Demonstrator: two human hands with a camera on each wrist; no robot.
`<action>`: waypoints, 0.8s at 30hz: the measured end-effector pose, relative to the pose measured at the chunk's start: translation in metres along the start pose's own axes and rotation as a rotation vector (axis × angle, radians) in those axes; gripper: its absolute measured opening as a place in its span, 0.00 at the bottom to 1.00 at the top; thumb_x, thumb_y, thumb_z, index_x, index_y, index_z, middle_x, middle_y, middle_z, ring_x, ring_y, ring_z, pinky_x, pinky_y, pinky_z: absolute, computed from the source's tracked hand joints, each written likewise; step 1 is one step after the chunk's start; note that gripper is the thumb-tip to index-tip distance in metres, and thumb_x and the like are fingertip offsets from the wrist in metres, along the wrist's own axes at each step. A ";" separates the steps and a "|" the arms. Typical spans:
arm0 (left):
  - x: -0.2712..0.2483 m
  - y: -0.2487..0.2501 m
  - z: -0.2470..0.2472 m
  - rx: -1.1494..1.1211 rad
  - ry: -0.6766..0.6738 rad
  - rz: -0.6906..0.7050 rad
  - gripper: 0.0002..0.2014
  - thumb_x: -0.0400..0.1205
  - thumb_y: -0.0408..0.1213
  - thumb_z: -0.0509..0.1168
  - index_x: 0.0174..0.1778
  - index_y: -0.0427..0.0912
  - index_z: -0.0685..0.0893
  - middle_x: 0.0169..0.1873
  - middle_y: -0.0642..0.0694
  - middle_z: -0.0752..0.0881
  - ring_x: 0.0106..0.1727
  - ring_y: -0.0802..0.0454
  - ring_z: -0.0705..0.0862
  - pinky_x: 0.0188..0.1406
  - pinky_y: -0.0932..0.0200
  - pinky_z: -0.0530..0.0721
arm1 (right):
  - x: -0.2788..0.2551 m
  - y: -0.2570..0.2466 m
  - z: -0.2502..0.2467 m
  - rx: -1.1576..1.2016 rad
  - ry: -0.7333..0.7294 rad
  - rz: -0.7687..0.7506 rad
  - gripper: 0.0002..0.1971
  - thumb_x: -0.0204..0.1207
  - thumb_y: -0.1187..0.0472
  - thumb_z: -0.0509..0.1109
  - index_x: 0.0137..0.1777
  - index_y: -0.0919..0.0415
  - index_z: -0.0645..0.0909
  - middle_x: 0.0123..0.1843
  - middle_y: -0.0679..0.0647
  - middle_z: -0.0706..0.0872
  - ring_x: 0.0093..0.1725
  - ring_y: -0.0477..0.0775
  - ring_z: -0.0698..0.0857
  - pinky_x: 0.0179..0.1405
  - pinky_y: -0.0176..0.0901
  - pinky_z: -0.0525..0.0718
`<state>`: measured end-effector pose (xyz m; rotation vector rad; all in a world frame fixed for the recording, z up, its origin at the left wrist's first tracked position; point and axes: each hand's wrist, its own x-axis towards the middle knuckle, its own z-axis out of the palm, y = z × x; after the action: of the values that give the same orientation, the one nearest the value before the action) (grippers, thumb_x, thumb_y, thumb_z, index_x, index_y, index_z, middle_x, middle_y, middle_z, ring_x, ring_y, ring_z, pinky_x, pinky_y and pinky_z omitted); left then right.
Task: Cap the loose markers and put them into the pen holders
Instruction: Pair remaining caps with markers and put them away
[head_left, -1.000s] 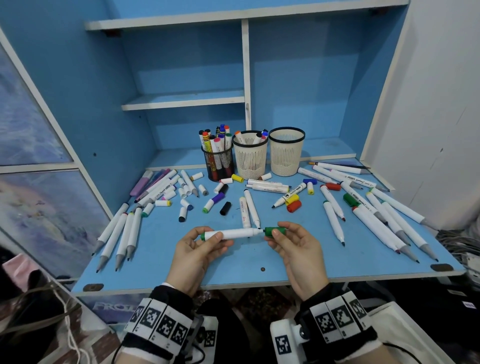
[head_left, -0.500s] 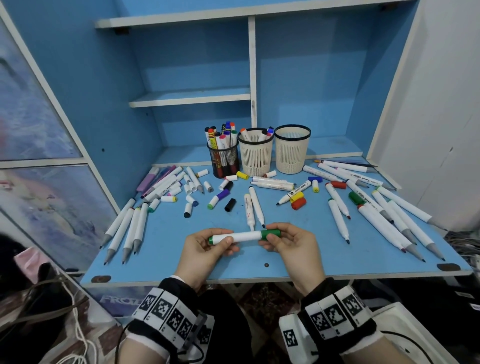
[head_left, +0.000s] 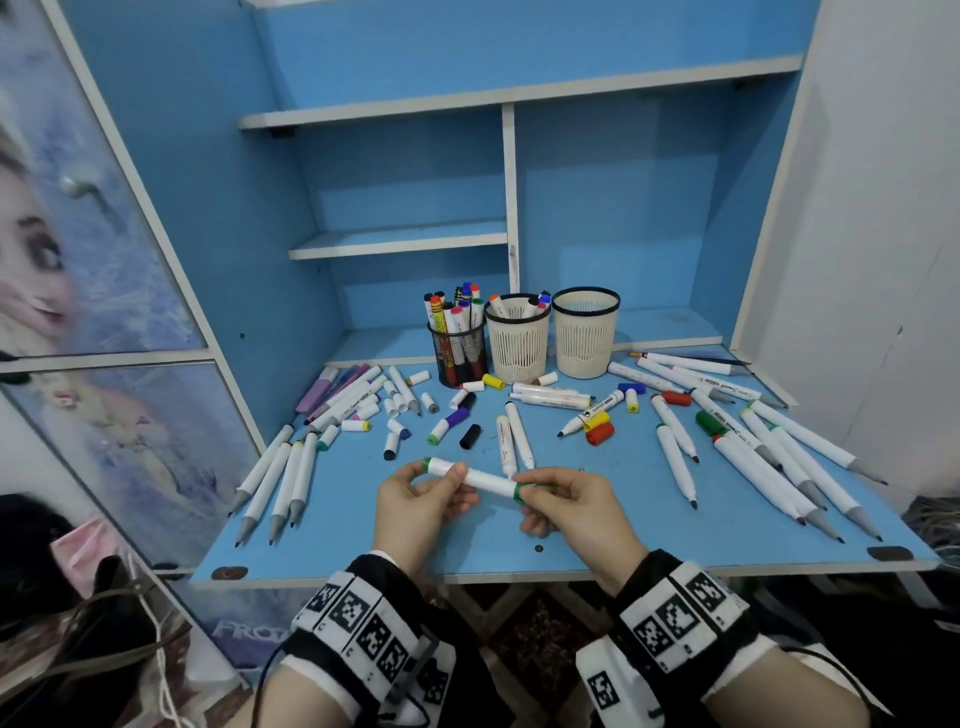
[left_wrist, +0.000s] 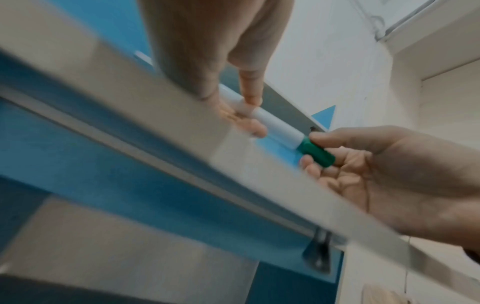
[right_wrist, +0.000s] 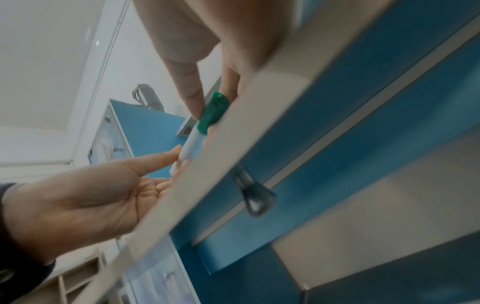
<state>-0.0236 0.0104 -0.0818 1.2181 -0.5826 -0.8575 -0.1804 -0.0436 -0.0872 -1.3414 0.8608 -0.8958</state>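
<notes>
A white marker (head_left: 480, 478) with a green cap (head_left: 522, 490) on its right end is held between both hands just above the desk's front part. My left hand (head_left: 423, 493) grips the barrel near its green-tipped left end. My right hand (head_left: 563, 501) pinches the green cap (left_wrist: 315, 153), which sits pushed onto the barrel (left_wrist: 275, 125). In the right wrist view a finger rests on the green cap (right_wrist: 213, 112). Three pen holders stand at the back: a black mesh one (head_left: 460, 348) full of markers, a cream one (head_left: 518, 340) with a few, and another cream holder (head_left: 585, 332).
Loose markers and caps lie scattered over the blue desk (head_left: 623, 525): a row of uncapped white markers (head_left: 275, 480) at the left, a larger fan of them (head_left: 779, 441) at the right, small caps (head_left: 400, 410) near the holders. Shelves and side panels enclose the back.
The green cap, apart from the marker tip a second ago, now sits on the marker. The marker has tilted, its left end higher, and my head has moved so the desk appears lower.
</notes>
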 end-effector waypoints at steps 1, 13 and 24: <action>0.000 0.008 0.004 0.024 -0.002 0.012 0.17 0.77 0.28 0.70 0.59 0.29 0.74 0.26 0.41 0.89 0.26 0.50 0.88 0.29 0.63 0.87 | 0.000 -0.005 0.000 -0.020 -0.029 0.018 0.08 0.76 0.71 0.69 0.47 0.60 0.87 0.32 0.59 0.86 0.29 0.50 0.83 0.31 0.36 0.81; 0.043 0.090 0.062 0.574 -0.326 0.183 0.13 0.81 0.43 0.66 0.45 0.33 0.83 0.31 0.42 0.87 0.29 0.52 0.86 0.30 0.64 0.85 | 0.027 -0.071 -0.011 -0.040 0.018 -0.124 0.07 0.77 0.63 0.71 0.52 0.66 0.85 0.32 0.56 0.88 0.29 0.44 0.86 0.24 0.31 0.77; 0.124 0.043 0.079 1.407 -0.405 -0.047 0.12 0.78 0.45 0.70 0.47 0.39 0.83 0.46 0.39 0.84 0.42 0.47 0.81 0.49 0.54 0.84 | 0.104 -0.132 -0.018 -0.216 0.149 -0.326 0.14 0.77 0.66 0.70 0.62 0.69 0.78 0.44 0.65 0.88 0.41 0.58 0.87 0.38 0.44 0.88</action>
<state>-0.0044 -0.1307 -0.0258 2.3152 -1.6397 -0.6878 -0.1588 -0.1483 0.0432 -1.6492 0.8863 -1.1930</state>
